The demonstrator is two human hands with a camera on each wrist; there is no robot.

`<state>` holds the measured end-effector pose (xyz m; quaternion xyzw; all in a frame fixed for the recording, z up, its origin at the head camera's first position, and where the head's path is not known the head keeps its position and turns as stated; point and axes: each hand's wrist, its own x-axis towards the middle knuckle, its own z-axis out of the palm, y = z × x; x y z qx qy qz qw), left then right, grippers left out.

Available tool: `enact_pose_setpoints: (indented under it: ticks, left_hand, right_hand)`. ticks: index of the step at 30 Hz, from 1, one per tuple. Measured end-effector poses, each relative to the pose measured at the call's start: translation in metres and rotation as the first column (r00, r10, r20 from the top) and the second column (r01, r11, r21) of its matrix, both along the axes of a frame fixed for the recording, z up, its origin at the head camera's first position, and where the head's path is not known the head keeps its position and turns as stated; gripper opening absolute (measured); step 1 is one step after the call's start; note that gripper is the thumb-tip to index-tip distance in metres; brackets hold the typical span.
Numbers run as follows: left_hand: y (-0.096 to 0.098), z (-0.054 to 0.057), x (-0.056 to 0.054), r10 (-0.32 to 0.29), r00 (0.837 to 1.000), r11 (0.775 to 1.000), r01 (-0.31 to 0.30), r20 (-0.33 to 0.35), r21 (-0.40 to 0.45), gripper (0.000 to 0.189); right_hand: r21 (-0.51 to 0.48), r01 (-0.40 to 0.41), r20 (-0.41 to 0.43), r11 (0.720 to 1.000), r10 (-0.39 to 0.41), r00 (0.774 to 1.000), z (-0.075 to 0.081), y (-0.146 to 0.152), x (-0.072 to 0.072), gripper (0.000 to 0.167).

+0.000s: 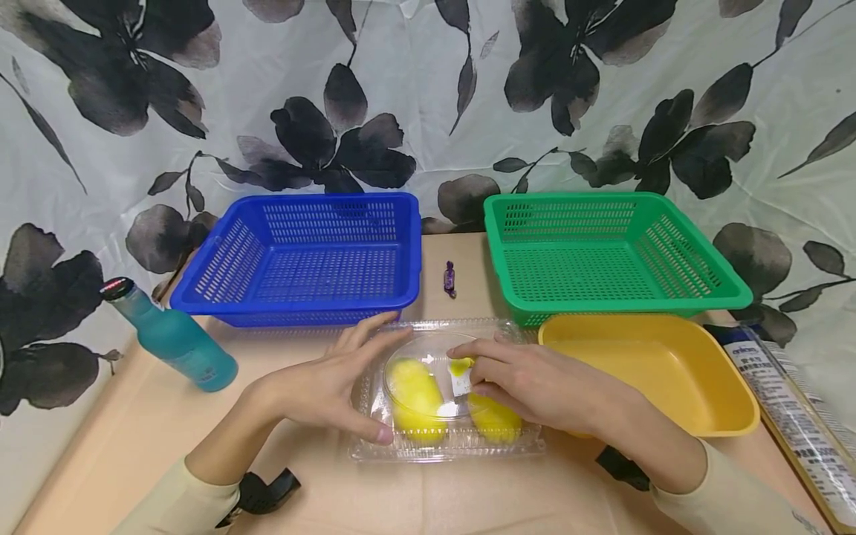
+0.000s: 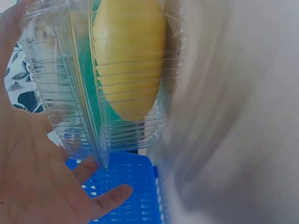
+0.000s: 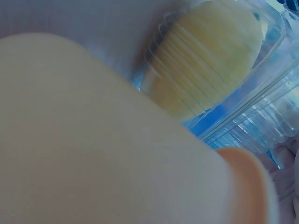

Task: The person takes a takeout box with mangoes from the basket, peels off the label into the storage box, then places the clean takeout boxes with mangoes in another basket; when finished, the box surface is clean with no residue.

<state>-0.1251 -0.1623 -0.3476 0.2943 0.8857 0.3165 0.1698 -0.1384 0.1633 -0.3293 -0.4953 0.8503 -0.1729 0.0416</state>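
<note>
A clear plastic clamshell box [image 1: 428, 449] lies closed at the table's middle. Two oval yellow fruits, a left one [image 1: 414, 397] and a right one [image 1: 496, 420], show through its lid. My left hand [image 1: 331, 390] spans the box's left side, thumb at the front and fingers spread toward the back; in the left wrist view its palm faces the ridged wall. Over the right half of the lid, my right hand [image 1: 528, 375] has bent fingers, the index fingertip by a small white label [image 1: 461, 383]. Whether it pinches anything is unclear. The right wrist view shows a blurred hand beside the box.
Behind the box stand a blue basket [image 1: 301, 316] and a green basket [image 1: 622, 303], with a purple wrapped candy [image 1: 449, 279] between them. To the right are a yellow tub [image 1: 658, 423] and a long printed package [image 1: 782, 409]. A teal bottle [image 1: 177, 338] is at left.
</note>
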Motion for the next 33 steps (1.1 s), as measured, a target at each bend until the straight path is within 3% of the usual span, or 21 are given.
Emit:
enact_pose_setpoints:
  ticks: [7, 12, 20, 27, 33]
  left_hand:
    - [0.000, -0.001, 0.001, 0.051, 0.998, 0.998, -0.049, 0.043, -0.031, 0.117]
    - [-0.001, -0.003, 0.002, 0.062, 0.998, 0.997, -0.062, 0.000, -0.049, 0.116]
    - [-0.004, -0.008, 0.004, 0.083, 0.996, 0.994, -0.082, 0.017, -0.068, 0.116]
    - [-0.006, -0.010, 0.004, 0.092, 0.996, 0.993, -0.090, 0.022, -0.083, 0.117]
    - [-0.004, -0.011, 0.003, 0.095, 0.995, 0.992, -0.093, 0.026, -0.086, 0.117]
  right_hand:
    - [-0.018, 0.036, 0.070, 0.999, -0.035, 0.997, 0.003, 0.002, -0.001, 0.013]
    - [-0.025, 0.055, 0.092, 0.998, -0.053, 0.994, 0.004, 0.004, -0.003, 0.012]
    - [-0.116, -0.008, 0.037, 0.993, 0.013, 0.999, 0.000, 0.006, -0.006, 0.011]
    - [-0.267, -0.006, 0.066, 0.964, 0.025, 0.997, -0.004, 0.009, -0.011, 0.012]
    - [-0.395, 0.043, 0.140, 0.918, 0.014, 0.990, -0.002, 0.020, -0.017, 0.020]
